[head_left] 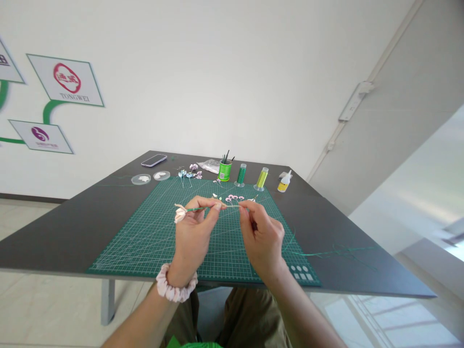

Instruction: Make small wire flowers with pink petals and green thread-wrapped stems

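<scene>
Above the green cutting mat point(152, 241), my left hand point(194, 232) pinches the stem of a small pale pink artificial flower point(180, 213). The blossom sticks out to the left, past the back of that hand, on a green-wrapped stem. My right hand point(263, 234) is closed, thumb against forefinger, on the thin pale far end of the same stem point(232, 206). The stem stretches level between the two hands. Just beyond the fingers lie several small pink flowers point(235, 197) on wire stems.
Behind the mat stand a green can point(224, 170) of tools, a dark green thread spool point(240, 175), a yellow-green spool point(261, 179) and a glue bottle point(284, 182). Blue flowers point(184, 175), shallow dishes point(141, 179) and a phone point(154, 160) sit at the back left. Loose green thread point(333, 252) trails at right.
</scene>
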Action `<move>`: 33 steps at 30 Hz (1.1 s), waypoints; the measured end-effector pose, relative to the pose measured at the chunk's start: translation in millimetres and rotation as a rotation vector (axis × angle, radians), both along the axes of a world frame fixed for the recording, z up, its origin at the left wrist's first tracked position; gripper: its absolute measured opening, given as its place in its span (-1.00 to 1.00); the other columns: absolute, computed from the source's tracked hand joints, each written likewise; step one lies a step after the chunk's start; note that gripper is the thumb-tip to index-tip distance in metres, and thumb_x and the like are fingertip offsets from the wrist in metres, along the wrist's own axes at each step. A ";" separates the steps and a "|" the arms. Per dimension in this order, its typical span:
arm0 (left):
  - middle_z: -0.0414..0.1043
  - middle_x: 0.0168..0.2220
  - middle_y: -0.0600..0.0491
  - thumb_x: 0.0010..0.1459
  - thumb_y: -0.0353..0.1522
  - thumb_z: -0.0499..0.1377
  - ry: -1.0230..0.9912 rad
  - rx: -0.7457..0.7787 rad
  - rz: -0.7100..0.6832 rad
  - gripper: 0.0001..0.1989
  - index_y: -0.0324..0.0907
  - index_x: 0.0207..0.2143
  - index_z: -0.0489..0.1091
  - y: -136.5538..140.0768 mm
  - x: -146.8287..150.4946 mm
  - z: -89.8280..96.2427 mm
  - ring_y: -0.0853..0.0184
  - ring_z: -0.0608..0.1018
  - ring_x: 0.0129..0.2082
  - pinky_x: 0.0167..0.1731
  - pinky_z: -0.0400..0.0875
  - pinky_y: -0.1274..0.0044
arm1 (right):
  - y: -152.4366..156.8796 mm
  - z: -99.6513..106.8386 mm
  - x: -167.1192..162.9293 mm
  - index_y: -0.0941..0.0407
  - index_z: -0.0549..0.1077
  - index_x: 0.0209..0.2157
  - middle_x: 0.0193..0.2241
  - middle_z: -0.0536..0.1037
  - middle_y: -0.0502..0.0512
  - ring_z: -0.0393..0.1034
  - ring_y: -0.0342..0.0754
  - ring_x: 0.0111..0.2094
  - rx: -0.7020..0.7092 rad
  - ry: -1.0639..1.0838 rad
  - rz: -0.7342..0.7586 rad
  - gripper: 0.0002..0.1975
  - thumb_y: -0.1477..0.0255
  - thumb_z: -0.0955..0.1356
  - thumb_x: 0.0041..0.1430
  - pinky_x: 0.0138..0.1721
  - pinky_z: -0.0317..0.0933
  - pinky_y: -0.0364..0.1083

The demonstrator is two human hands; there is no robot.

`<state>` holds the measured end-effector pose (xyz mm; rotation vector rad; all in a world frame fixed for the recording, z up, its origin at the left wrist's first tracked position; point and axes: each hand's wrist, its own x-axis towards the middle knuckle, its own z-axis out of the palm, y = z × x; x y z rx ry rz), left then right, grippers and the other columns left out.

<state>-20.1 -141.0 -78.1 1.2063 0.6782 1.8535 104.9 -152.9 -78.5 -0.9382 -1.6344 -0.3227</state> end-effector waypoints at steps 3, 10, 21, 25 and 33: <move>0.52 -0.47 0.13 0.00 -0.48 0.26 0.025 -0.002 0.003 -0.92 -0.17 -0.50 0.45 0.2 -0.2 -1.1 0.41 0.54 -0.37 -0.21 0.41 0.55 | -1.7 0.4 -0.1 0.11 0.40 -0.33 -0.62 0.46 -0.09 0.25 -0.24 -0.69 0.086 -0.001 0.017 -0.87 0.59 0.27 0.23 -0.60 0.10 -0.23; 0.51 -0.47 0.14 0.01 -0.47 0.25 0.061 -0.014 0.002 -0.92 -0.16 -0.51 0.44 -0.3 -0.5 0.3 0.41 0.53 -0.36 -0.21 0.40 0.54 | -6.5 6.9 3.8 0.11 0.40 -0.40 -0.70 0.27 -0.18 0.11 -0.26 -0.70 -0.035 0.004 0.289 -0.91 0.56 0.34 0.19 -0.66 0.00 -0.24; 0.51 -0.47 0.14 0.00 -0.48 0.25 0.039 0.018 0.029 -0.92 -0.17 -0.51 0.45 0.8 0.7 2.2 0.43 0.54 -0.37 -0.21 0.42 0.56 | -5.8 15.6 16.6 0.20 0.53 -0.47 -0.67 0.29 -0.03 0.16 -0.15 -0.63 -0.011 -0.446 0.116 -0.75 0.55 0.28 0.25 -0.57 0.01 -0.13; 0.51 -0.47 0.14 0.00 -0.49 0.25 0.029 0.012 0.020 -0.92 -0.17 -0.51 0.45 1.0 0.1 2.6 0.43 0.54 -0.37 -0.20 0.42 0.56 | -4.8 13.4 17.1 0.25 0.57 -0.35 -0.62 0.35 0.02 0.23 -0.12 -0.59 0.019 -0.465 0.000 -0.77 0.54 0.28 0.26 -0.55 0.05 -0.12; 0.52 -0.46 0.13 0.02 -0.48 0.24 0.069 0.005 0.031 -0.92 -0.16 -0.50 0.44 2.0 -1.2 -0.6 0.41 0.54 -0.36 -0.19 0.40 0.53 | -8.3 17.2 20.5 0.26 0.51 -0.32 -0.60 0.34 0.01 0.23 -0.14 -0.57 0.021 -0.345 0.135 -0.81 0.60 0.25 0.23 -0.52 0.12 -0.15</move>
